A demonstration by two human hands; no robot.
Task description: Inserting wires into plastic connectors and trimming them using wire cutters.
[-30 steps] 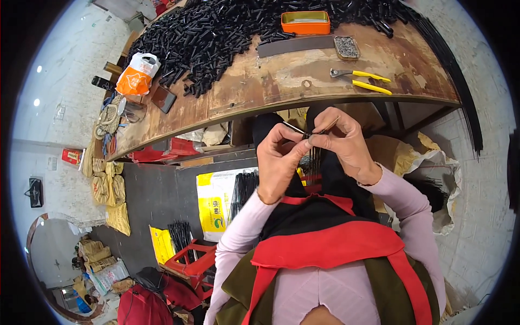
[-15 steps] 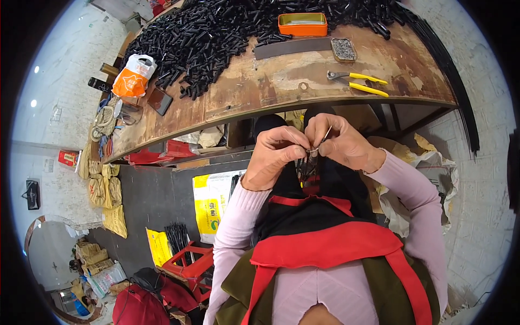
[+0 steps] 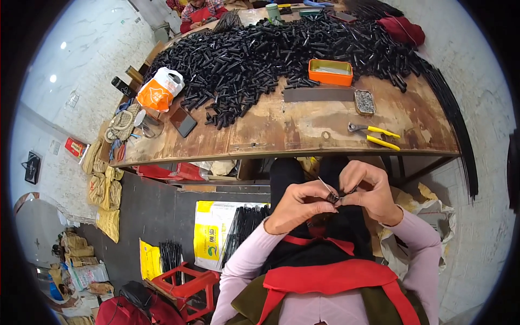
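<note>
Above my lap, just off the table's near edge, both hands come together. My left hand pinches a small dark coiled-looking piece between thumb and fingers. A thin pale wire-like rod sticks up from that grip. Closed in a pinch beside it, my right hand has its fingertips at the same piece; what exactly they grip is too small to tell. On the table lie yellow-handled pliers, a small tin of tiny grey metal bits and a flat dark strip.
Black tubular parts are heaped across the wooden table, with an orange tin among them. A phone, jar and plastic bag sit left. A red stool stands below. Another person sits at the far side.
The view has tilted up, showing more of the table's far side and another person. My hands have turned, and the thin rod now rises by my left fingers rather than my right.
</note>
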